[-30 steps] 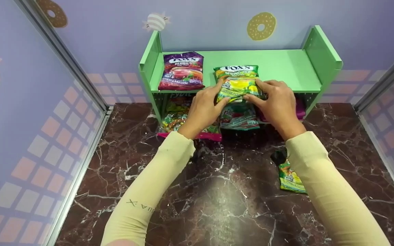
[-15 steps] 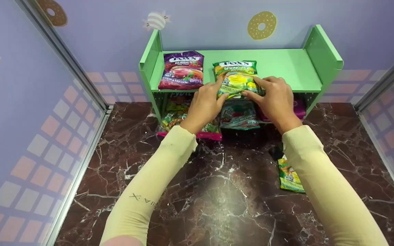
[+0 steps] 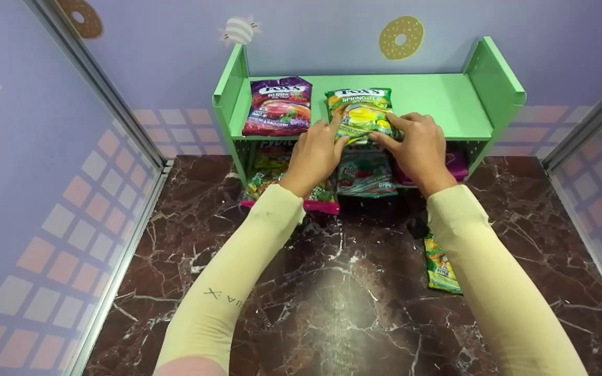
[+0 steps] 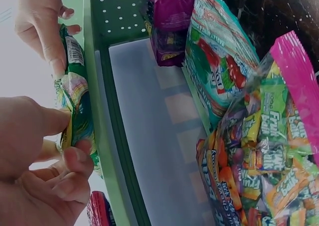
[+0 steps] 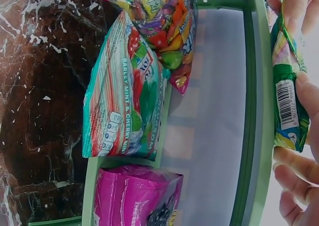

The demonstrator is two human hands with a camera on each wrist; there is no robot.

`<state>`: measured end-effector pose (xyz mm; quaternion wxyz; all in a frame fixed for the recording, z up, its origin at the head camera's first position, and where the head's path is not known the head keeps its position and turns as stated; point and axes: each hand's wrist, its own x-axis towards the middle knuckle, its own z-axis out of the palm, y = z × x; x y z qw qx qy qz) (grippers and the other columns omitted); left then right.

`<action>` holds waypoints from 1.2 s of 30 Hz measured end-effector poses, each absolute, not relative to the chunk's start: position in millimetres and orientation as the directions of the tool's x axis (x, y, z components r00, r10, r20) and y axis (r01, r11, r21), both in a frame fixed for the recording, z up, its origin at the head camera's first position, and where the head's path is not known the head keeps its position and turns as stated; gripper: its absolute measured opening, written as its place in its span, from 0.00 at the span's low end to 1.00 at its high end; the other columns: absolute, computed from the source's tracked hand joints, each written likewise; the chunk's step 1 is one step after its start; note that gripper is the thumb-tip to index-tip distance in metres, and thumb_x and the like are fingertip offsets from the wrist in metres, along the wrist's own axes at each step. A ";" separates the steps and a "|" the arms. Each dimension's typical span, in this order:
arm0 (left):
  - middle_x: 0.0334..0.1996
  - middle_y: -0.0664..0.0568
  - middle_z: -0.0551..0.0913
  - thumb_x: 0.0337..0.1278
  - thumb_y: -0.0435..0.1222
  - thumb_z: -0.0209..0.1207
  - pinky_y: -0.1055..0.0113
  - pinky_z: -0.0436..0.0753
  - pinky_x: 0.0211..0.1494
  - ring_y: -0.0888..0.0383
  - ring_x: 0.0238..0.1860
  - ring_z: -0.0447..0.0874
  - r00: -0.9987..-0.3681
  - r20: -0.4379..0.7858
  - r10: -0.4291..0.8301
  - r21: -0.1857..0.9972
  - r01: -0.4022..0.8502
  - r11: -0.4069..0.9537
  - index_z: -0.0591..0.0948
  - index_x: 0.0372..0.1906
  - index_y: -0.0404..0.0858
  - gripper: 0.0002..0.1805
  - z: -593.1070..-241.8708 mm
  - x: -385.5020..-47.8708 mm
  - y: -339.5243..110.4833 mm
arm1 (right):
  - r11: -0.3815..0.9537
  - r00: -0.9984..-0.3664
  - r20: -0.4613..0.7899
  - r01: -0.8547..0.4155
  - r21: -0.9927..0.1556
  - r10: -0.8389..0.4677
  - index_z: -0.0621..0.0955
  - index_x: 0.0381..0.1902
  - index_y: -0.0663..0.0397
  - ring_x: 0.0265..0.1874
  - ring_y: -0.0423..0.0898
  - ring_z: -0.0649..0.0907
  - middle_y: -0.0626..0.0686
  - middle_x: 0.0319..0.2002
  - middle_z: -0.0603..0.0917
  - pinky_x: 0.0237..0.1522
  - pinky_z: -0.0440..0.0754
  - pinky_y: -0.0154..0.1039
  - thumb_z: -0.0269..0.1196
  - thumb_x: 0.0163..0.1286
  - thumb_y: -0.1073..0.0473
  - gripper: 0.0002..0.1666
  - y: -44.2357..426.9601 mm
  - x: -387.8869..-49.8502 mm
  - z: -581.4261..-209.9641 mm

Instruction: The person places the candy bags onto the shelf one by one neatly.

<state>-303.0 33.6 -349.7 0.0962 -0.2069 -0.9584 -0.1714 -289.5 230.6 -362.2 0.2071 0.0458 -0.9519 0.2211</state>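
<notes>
A green and yellow Fox's Spring Tea candy bag (image 3: 361,107) lies over the front part of the green shelf's top board (image 3: 437,102). My left hand (image 3: 311,159) pinches its lower left edge between thumb and fingers. On the lower right side, my right hand (image 3: 420,149) grips the same bag, thumb near the bottom edge. The right wrist view shows the bag's barcode side (image 5: 286,106) against the shelf's front edge. Left of it, a purple Fox's Berries candy bag (image 3: 280,109) lies on the same board, apart from my hands.
Below, the lower level holds a clear candy bag with a pink edge (image 4: 271,151), a teal mint and cherry bag (image 5: 127,96) and a magenta bag (image 5: 137,193). Another yellow-green bag (image 3: 441,266) lies on the dark marble floor (image 3: 332,303), partly behind my right sleeve.
Both hands have moved the Spring Tea bag away from me, further onto the top board. The Berries bag and the lower bags stay in place.
</notes>
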 end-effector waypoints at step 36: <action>0.52 0.44 0.78 0.74 0.47 0.45 0.61 0.80 0.33 0.53 0.29 0.77 -0.912 0.308 0.272 0.315 0.368 0.875 0.65 0.72 0.46 0.26 -356.4 -320.0 41.3 | 0.913 -0.908 0.400 -0.054 -0.404 0.124 0.73 0.67 0.46 0.52 0.61 0.74 0.61 0.54 0.77 0.53 0.66 0.57 0.56 0.66 0.34 0.37 214.8 -305.3 -366.2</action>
